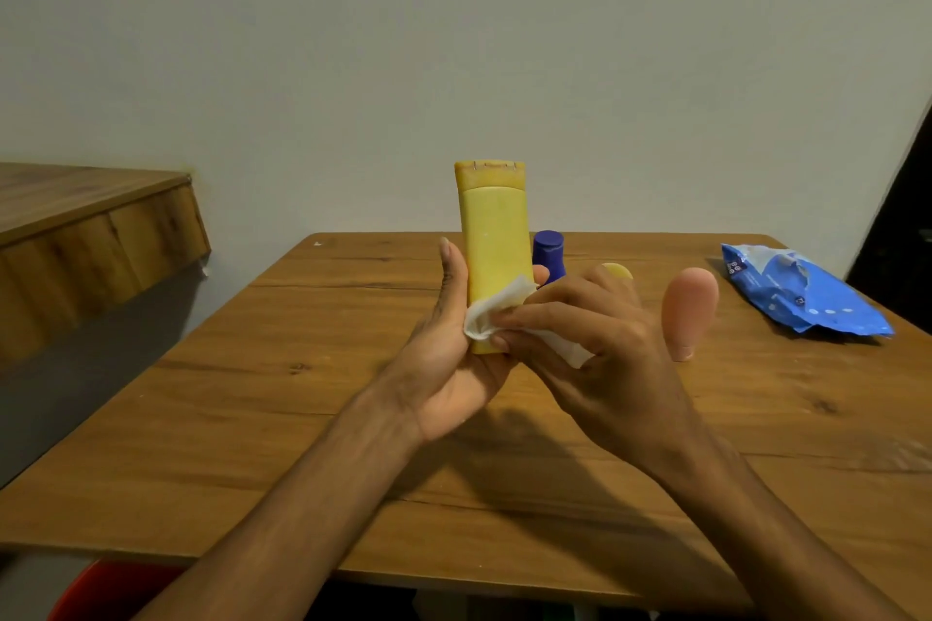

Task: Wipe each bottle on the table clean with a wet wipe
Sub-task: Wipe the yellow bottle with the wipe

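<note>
Far left of the yellow bottle (497, 242) a wooden ledge (91, 227) juts from the wall, well apart from the work. The left hand (454, 358) grips the bottle by its lower end only, thumb up its left edge and fingers curled behind. It is held upright above the table (252, 419) with the cap end on top. Across the bottle's lower front lies the wet wipe (497, 313), bunched, pinched by the right hand (595, 343) and pressed against the plastic.

Just behind the bottle's right edge stands a blue bottle (548, 257). A pale rounded top (618, 270) shows over the right knuckles; I cannot tell what it belongs to. Further right stands a pink bottle (688, 313), near the right hand, and beyond it a blue pack of wipes (802, 298).

The main risk, as I judge it, is the low grip: a tall bottle going slick under a damp cloth could twist or slide out when the rubbing hand pushes, toppling onto the blue bottle behind. A wide stroke to the right could also knock the pink bottle over. With the wipe so bunched, the upper body and cap may get missed
</note>
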